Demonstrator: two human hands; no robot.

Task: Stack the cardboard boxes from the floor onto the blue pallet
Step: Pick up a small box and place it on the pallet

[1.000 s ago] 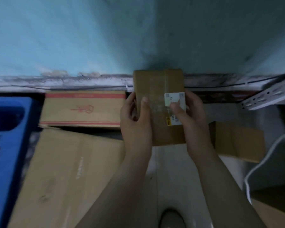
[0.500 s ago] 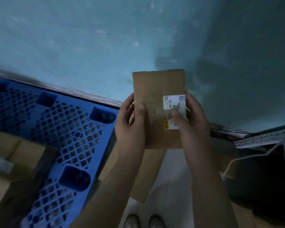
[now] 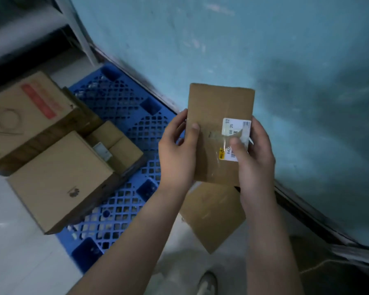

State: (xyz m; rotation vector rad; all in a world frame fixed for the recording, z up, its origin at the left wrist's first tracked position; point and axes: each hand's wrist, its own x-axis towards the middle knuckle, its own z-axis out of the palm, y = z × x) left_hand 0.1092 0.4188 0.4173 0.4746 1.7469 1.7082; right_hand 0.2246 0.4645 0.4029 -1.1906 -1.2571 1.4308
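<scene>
1. Progress, head view: three cardboard boxes already sit on the blue pallet (image 3: 136,124) at the left of the frame. A large red-striped box (image 3: 30,111) is at the far left, a plain mid-sized box (image 3: 60,177) lies below it, and a small box (image 3: 117,143) sits just beside both, toward the centre.
2. Much of the pallet's lattice shows bare at centre frame, so I judge that room remains.
3. Left to place: the held box (image 3: 217,107), in the air at centre frame, just right of the lattice in the picture and in front of the teal wall (image 3: 296,60). A flat box (image 3: 211,211) also lies on the floor (image 3: 19,252) beneath the hands, lower centre. Whether more boxes wait out of frame cannot be told.
4. Left hand (image 3: 177,152) grasps the held box's left edge, thumb laid on the front face, fingers wrapped behind.
5. Right hand (image 3: 256,162) grasps the right edge, thumb pressing on the white label (image 3: 235,128), fingers curled behind.
6. Held box's long axis runs up and down the frame, leaning slightly. Its broad labelled face is turned to the camera, and its far short end points to the upper frame, toward the wall.
</scene>
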